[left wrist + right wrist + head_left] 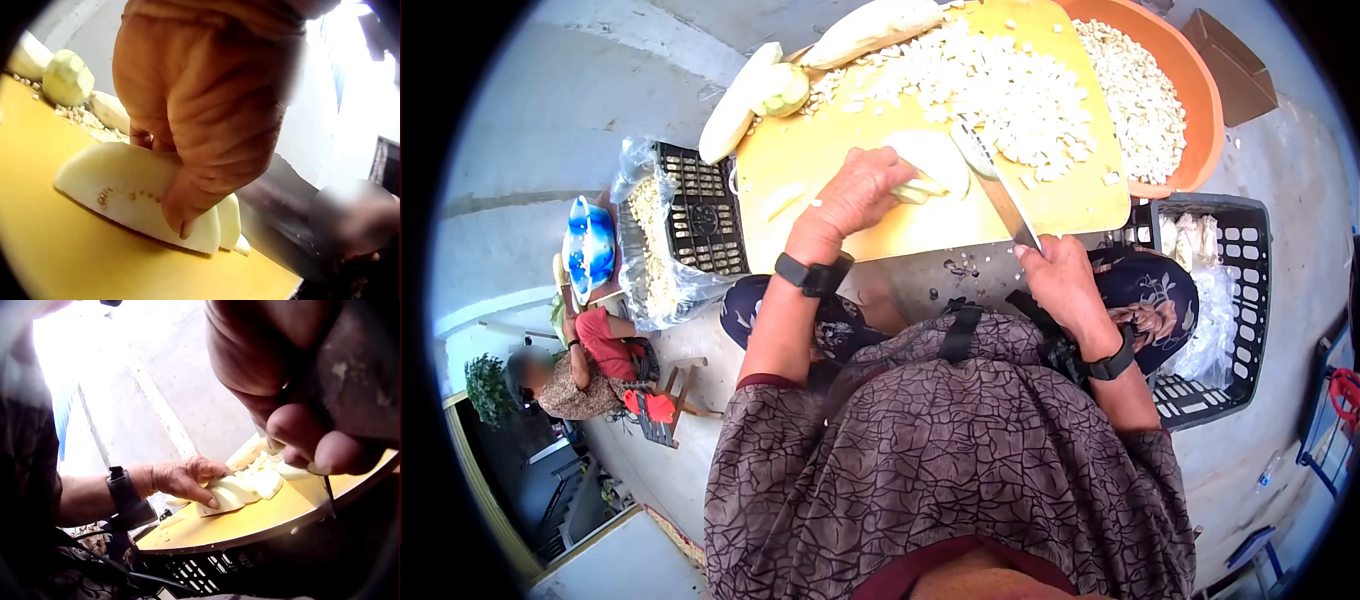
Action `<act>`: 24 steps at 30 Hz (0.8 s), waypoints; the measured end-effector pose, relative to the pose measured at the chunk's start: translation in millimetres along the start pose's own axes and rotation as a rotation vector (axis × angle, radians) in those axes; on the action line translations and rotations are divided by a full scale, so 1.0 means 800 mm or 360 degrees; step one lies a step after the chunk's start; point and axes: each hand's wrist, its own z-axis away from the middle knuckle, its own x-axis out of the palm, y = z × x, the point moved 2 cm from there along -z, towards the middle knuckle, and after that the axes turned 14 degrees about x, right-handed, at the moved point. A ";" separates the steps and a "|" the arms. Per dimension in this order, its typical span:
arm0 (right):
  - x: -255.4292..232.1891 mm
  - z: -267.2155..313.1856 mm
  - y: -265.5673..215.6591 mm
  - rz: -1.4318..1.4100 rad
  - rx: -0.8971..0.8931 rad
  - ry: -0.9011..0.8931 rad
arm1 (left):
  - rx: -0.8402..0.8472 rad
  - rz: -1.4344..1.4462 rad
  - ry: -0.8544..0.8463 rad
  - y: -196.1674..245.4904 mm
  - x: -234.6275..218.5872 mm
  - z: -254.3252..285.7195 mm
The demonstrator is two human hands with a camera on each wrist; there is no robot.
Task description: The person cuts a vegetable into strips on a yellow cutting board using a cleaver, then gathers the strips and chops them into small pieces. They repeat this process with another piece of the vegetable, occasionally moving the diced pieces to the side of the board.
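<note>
My left hand (855,197) pinches a thick slab of pale peeled vegetable (112,178) with small brown seeds in its cut face. The thumb lies against that face, and the slab stands on edge on a yellow cutting board (840,232). Behind it in the left wrist view is another cut piece (230,222). The right hand (1062,285) grips a knife (1012,208) by its handle, the blade reaching over the board to the right of the slab. A pale slice (973,150) lies at the blade's far end. Diced pieces (1025,105) are heaped beyond the knife.
Whole peeled vegetables (870,32) lie at the board's far left edge. An orange basin (1208,120) of dice stands at right, above a black crate (1250,300) with plastic bags. Another black crate (700,210) is at left. Farther left sits a person (580,388) near a blue bowl (590,245).
</note>
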 end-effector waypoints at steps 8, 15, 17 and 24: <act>0.001 -0.002 0.002 0.0113 -0.0135 0.0068 | -0.0466 0.0079 0.0023 -0.097 -0.037 0.004; 0.001 -0.008 0.005 0.0122 -0.0119 0.0052 | -0.0156 -0.0357 0.0225 -0.087 -0.042 -0.031; 0.001 -0.007 0.005 0.0168 -0.0121 0.0064 | 0.0038 0.0022 0.0153 -0.064 -0.031 -0.044; 0.009 -0.018 0.020 0.0035 -0.0172 0.0102 | -0.0014 0.0076 -0.0052 -0.029 0.018 -0.052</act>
